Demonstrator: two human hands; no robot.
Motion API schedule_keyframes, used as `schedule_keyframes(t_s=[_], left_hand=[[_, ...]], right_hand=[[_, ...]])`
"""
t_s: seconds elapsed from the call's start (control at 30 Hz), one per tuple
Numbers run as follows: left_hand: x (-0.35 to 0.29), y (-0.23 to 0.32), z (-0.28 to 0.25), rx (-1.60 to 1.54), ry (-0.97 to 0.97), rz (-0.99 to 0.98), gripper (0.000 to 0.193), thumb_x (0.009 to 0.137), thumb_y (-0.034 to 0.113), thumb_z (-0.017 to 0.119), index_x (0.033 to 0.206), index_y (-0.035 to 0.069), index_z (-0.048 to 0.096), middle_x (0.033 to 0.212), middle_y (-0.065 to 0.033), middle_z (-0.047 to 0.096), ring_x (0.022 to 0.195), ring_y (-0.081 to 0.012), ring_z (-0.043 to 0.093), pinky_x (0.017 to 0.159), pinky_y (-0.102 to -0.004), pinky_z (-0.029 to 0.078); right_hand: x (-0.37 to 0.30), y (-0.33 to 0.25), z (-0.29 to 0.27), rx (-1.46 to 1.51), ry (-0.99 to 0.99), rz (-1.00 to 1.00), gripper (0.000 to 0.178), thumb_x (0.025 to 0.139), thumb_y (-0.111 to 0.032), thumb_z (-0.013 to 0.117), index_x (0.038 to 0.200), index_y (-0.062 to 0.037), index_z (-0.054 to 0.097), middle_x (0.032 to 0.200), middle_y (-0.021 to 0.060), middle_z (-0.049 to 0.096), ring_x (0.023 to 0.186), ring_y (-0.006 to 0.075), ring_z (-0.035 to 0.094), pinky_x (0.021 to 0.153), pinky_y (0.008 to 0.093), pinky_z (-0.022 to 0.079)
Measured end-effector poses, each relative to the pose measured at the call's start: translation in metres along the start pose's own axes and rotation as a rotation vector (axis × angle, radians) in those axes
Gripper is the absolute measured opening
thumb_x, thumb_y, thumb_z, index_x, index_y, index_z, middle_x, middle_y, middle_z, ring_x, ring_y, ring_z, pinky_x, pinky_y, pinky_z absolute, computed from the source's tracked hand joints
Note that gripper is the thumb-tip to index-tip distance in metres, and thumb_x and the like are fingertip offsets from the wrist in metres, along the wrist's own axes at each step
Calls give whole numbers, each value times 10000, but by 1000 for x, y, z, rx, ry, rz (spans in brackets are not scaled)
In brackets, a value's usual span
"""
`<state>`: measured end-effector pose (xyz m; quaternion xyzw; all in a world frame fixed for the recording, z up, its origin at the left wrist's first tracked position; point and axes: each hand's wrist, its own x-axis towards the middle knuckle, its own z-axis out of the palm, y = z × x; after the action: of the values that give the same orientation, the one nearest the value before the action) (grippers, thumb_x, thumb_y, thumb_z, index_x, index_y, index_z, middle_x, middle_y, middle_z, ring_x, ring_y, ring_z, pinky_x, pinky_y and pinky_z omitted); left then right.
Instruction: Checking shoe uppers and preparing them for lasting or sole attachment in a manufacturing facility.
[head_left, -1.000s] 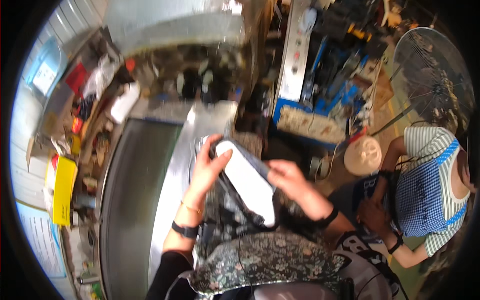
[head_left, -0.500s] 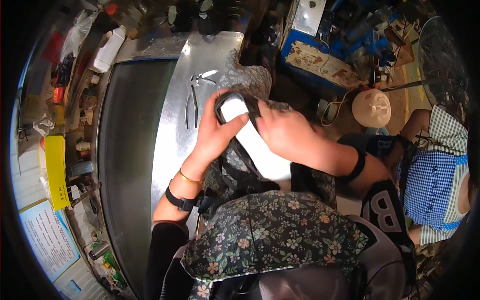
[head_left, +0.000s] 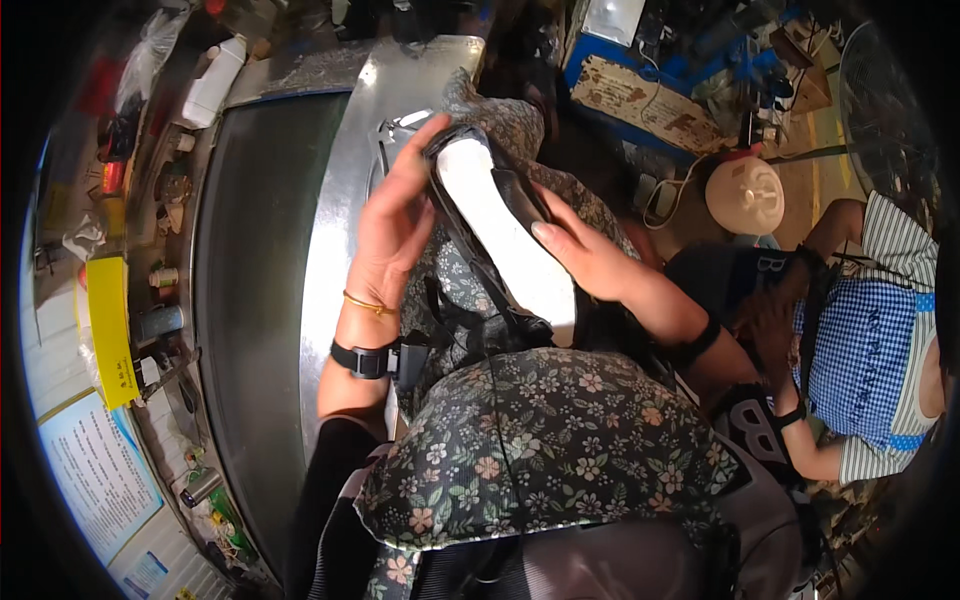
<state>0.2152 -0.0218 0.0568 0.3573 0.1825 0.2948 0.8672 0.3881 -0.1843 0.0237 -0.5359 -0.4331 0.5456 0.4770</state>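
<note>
Beyond the metal surface [head_left: 338, 200] sit a yellow box [head_left: 112, 335] and white jug [head_left: 214, 88], contents hidden; the right hand [head_left: 590, 260] grips a shoe-shaped piece [head_left: 505, 235], left hand [head_left: 388, 215] open alongside.

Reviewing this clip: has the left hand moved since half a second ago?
Yes: up and left, judged against the hand tool on the metal plate; the left hand now partly covers its handles.

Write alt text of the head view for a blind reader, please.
The right hand holds a white, sole-shaped piece edged in black, the left hand beside it, above floral cloth. A dark surface lies left; a coworker, right.
</note>
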Motion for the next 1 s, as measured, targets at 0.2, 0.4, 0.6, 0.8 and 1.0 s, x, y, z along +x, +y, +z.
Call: schedule_keyframes(t_s=[0.2,0.4,0.6,0.8,1.0], left_hand=[[-29,-44,-20,1348,674,247,394,1037,294,370,1060,1,632,949,-230,695,905,-412,659,791,-463,532],[-46,-9,6,2256,563,460,280,960,238,514,851,-18,548,561,-141,599,480,-367,595,470,-482,481],[-97,-51,7,1249,392,252,598,1036,216,388,1515,-47,145,1429,-315,419,1232,-432,527,1003,-422,437],[-75,-90,-23,380,512,123,564,1073,397,275,1411,-33,414,1369,-155,505,1280,-240,463,1111,-344,322],[-22,-30,9,296,284,199,659,1049,519,258,1452,14,391,1440,-145,445,1346,-229,393,1141,-348,282]], right_hand=[[23,-10,49,-68,96,-96,685,1034,-299,470,1504,67,130,1466,269,374,1356,327,402,1107,373,327],[13,-3,80,-356,137,-186,852,973,-279,570,1448,169,24,1446,423,250,1356,499,331,1111,458,316],[9,32,76,-175,123,-431,734,1012,-232,506,1482,118,64,1494,343,268,1388,413,333,1125,419,296],[6,31,56,-255,131,-452,711,1027,-224,473,1499,91,46,1533,301,221,1424,364,279,1150,401,251],[-11,24,24,-354,-63,-299,766,1038,-300,445,1504,70,-39,1557,283,155,1444,362,235,1157,394,228]])
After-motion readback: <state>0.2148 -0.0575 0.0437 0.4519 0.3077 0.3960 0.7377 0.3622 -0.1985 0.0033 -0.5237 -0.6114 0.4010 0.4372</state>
